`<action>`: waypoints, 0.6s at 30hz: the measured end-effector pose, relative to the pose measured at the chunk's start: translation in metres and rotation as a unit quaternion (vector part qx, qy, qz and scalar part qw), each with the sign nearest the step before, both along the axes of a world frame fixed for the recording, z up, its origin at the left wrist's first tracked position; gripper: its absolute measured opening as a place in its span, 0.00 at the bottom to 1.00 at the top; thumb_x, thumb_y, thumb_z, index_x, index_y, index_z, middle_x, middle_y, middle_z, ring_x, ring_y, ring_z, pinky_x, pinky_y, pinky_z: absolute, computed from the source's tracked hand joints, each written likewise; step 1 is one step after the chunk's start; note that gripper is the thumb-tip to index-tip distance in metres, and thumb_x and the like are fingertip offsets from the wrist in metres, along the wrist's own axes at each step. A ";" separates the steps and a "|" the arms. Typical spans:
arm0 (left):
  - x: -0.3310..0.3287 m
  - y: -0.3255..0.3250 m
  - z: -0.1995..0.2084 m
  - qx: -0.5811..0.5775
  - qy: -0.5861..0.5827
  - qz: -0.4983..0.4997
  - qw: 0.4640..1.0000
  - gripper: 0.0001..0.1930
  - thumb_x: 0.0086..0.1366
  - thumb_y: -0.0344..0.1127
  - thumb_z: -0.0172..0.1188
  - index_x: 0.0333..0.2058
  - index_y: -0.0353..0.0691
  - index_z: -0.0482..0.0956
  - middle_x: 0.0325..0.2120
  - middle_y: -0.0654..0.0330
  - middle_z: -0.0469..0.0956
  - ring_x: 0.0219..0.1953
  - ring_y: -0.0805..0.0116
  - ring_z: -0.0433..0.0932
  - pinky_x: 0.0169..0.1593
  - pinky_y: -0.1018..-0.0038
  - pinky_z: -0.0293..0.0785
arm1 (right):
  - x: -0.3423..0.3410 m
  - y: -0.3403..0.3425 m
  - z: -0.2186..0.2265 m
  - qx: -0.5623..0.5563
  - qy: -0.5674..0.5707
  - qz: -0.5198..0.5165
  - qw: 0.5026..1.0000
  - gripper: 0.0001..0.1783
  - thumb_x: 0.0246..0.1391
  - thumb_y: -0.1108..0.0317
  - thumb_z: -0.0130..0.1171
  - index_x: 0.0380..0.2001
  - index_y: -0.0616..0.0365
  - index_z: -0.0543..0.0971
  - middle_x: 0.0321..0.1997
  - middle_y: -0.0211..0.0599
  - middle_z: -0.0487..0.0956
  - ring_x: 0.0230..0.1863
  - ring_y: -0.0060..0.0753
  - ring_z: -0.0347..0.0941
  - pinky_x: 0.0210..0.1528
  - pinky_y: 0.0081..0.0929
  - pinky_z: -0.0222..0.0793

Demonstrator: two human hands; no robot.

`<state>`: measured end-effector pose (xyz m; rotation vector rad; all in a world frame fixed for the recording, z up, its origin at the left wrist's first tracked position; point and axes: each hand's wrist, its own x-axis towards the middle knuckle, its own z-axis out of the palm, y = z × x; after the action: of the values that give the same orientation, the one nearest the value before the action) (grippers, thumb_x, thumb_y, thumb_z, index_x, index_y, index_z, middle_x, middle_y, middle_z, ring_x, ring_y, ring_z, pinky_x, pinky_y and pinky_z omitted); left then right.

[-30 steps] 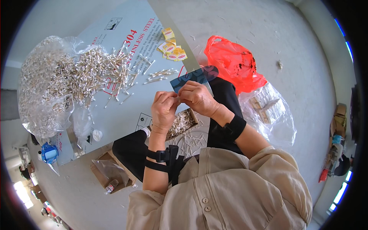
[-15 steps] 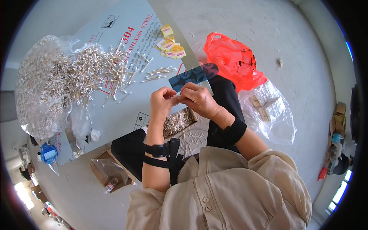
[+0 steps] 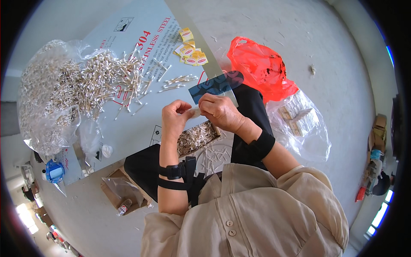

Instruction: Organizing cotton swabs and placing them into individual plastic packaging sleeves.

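Note:
Between my two hands, above a box of cotton swabs (image 3: 198, 138), is a small whitish packet (image 3: 195, 112), partly hidden by the fingers. My left hand (image 3: 174, 118) pinches its left end between thumb and fingertips. My right hand (image 3: 221, 113) is closed over its right end, with the fingers curled. Just beyond the hands, a dark blue patterned strip (image 3: 212, 88) lies on the table's edge. Several loose cotton swabs (image 3: 177, 81) lie on the tabletop to the left of that strip.
A big heap of cotton swabs (image 3: 92, 81) spills from a clear bag (image 3: 38, 98) on the table (image 3: 124, 137). Yellow and white cards (image 3: 190, 53) lie near its far edge. At right are a red plastic bag (image 3: 257, 64) and a clear bag of white packs (image 3: 299, 120). A cardboard box (image 3: 113, 190) stands lower left.
My left hand has moved slightly left and down, apart from my right hand. More of the whitish packet shows between them. My right hand has barely moved.

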<state>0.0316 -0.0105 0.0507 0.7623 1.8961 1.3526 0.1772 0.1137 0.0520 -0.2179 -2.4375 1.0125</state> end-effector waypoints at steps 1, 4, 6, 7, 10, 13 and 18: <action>-0.001 -0.001 0.001 0.000 0.000 0.001 1.000 0.07 0.50 0.25 0.70 0.26 0.32 0.81 0.19 0.64 0.79 0.23 0.80 0.74 0.29 0.80 0.69 | -0.001 0.001 0.000 -0.001 -0.001 0.002 1.000 0.09 0.43 0.79 0.65 0.26 0.61 0.73 0.35 0.40 0.76 0.35 0.48 0.76 0.35 0.36 0.73; -0.002 -0.001 0.005 -0.044 0.005 -0.002 0.999 0.07 0.50 0.25 0.70 0.25 0.32 0.80 0.18 0.64 0.78 0.22 0.80 0.73 0.29 0.80 0.69 | 0.000 0.004 0.000 0.004 -0.007 0.006 1.000 0.10 0.43 0.79 0.65 0.26 0.62 0.72 0.33 0.39 0.75 0.34 0.49 0.76 0.34 0.37 0.73; -0.004 0.001 0.006 -0.087 -0.017 -0.003 0.996 0.06 0.50 0.25 0.69 0.25 0.32 0.79 0.18 0.64 0.77 0.20 0.79 0.73 0.25 0.80 0.69 | -0.001 0.004 0.002 0.014 -0.007 0.005 1.000 0.10 0.43 0.79 0.65 0.26 0.62 0.72 0.32 0.40 0.74 0.34 0.49 0.76 0.34 0.37 0.72; -0.005 -0.002 0.008 -0.087 -0.017 -0.002 0.996 0.06 0.50 0.25 0.69 0.25 0.32 0.79 0.18 0.64 0.77 0.20 0.79 0.73 0.25 0.80 0.69 | -0.002 0.004 0.003 0.024 -0.009 0.002 1.000 0.10 0.43 0.78 0.65 0.27 0.62 0.72 0.31 0.40 0.74 0.34 0.49 0.75 0.33 0.38 0.72; -0.005 -0.003 0.023 -0.073 -0.056 0.019 0.996 0.05 0.51 0.24 0.68 0.25 0.32 0.78 0.17 0.63 0.77 0.19 0.79 0.73 0.21 0.80 0.68 | 0.000 0.008 0.003 0.039 -0.019 -0.003 0.999 0.10 0.44 0.78 0.65 0.27 0.62 0.72 0.31 0.40 0.73 0.33 0.49 0.75 0.33 0.38 0.72; -0.007 -0.006 0.031 -0.069 -0.066 0.040 0.995 0.05 0.52 0.24 0.66 0.25 0.32 0.78 0.17 0.62 0.77 0.17 0.78 0.74 0.18 0.80 0.66 | 0.001 0.007 0.004 0.041 -0.019 -0.006 0.999 0.10 0.44 0.78 0.64 0.27 0.62 0.72 0.31 0.40 0.73 0.33 0.49 0.75 0.33 0.38 0.72; -0.007 -0.004 0.027 -0.132 -0.054 0.018 0.990 0.04 0.52 0.23 0.65 0.23 0.32 0.77 0.17 0.60 0.77 0.17 0.75 0.76 0.18 0.80 0.67 | -0.002 0.003 0.002 0.065 -0.001 0.003 0.998 0.09 0.43 0.77 0.62 0.25 0.62 0.71 0.30 0.41 0.72 0.31 0.48 0.75 0.32 0.39 0.72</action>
<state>0.0248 -0.0147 0.0779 0.5154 1.9600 1.1098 0.1755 0.1172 0.0543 -0.1662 -2.4960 0.8523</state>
